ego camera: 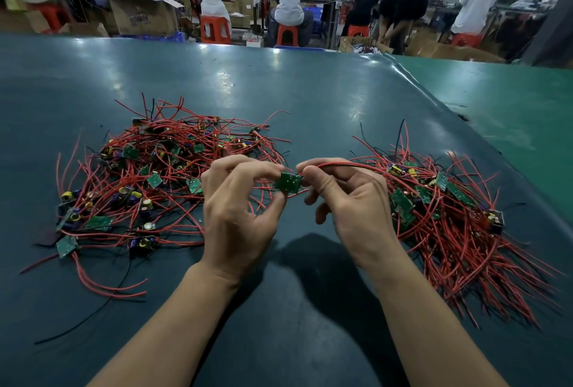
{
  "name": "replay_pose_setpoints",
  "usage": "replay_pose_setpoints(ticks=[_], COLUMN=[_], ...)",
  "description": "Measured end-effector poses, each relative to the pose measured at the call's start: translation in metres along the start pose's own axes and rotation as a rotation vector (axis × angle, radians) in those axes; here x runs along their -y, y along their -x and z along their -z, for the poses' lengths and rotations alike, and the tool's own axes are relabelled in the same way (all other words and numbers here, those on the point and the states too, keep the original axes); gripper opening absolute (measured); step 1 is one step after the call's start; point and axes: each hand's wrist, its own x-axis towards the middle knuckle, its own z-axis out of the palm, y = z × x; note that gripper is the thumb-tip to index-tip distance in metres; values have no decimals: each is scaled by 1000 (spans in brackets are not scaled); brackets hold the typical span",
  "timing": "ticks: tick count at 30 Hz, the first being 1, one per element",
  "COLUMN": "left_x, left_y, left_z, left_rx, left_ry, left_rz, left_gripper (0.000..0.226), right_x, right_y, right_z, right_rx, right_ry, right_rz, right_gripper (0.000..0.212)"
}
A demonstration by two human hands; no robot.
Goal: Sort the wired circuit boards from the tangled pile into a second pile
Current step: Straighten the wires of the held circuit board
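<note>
1. Nearest the camera, both forearms come up from 6 o'clock and meet mid-table. The left hand (238, 203) pinches a small green board (287, 182) between thumb and fingertips, solder side facing up.
2. The right hand (344, 197) is curled round that board's red wire (344, 164), thumb and forefinger pinching it right beside the board. The wire trails toward 3 o'clock, onto the sorted pile.
3. At 9 o'clock sits the tangled pile (155, 182), boards facing every which way, leads looping all over.
4. At 3 o'clock is the second pile (449, 216), tidier, leads fanning toward 5 o'clock.
5. My take on doing this bit well: keep the board steady with the left, slide the right along the lead so it's straight and free of snags, then lay it down with wires running the same way as the rest. Don't yank, those solder joints probably won't love it.
6. Further off, the green mat (279, 92) runs to 12 o'clock, and beyond it people sit on red stools (215, 29) at other benches.
</note>
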Motion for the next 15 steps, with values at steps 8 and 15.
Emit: replay_pose_setpoints(ticks=[8, 15], left_x=[2, 7], left_y=[0, 1], left_z=[-1, -1], left_rx=[68, 70], left_ry=[-108, -121], left_rz=[-35, 10], left_gripper=[21, 22], right_x=[-7, -5], right_y=[-4, -15], right_z=[-1, 20], right_rx=[-206, -403], right_ry=[40, -89], right_rz=[-8, -46], right_gripper=[17, 25])
